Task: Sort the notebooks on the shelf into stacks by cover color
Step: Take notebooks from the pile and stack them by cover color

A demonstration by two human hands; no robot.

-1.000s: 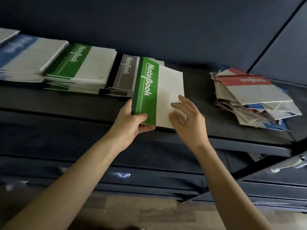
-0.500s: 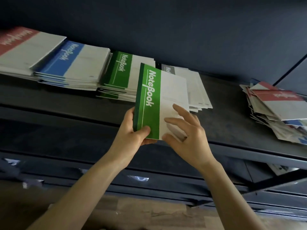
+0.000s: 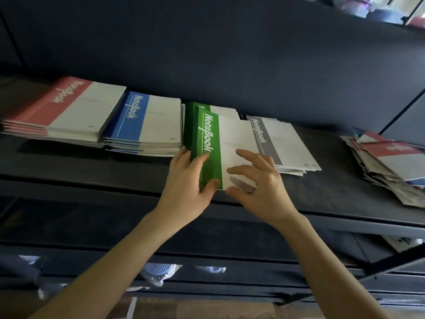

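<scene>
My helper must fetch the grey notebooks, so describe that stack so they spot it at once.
On the dark shelf, neat stacks run from the left: red stack, blue stack, green stack, then grey. The grey stack is the last in that row, right of the green notebook the left hand grips. It alone has a grey cover band.

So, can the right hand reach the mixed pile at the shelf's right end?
Probably yes: the right hand only touches the green notebook, and bare shelf lies between it and the mixed pile.
</scene>
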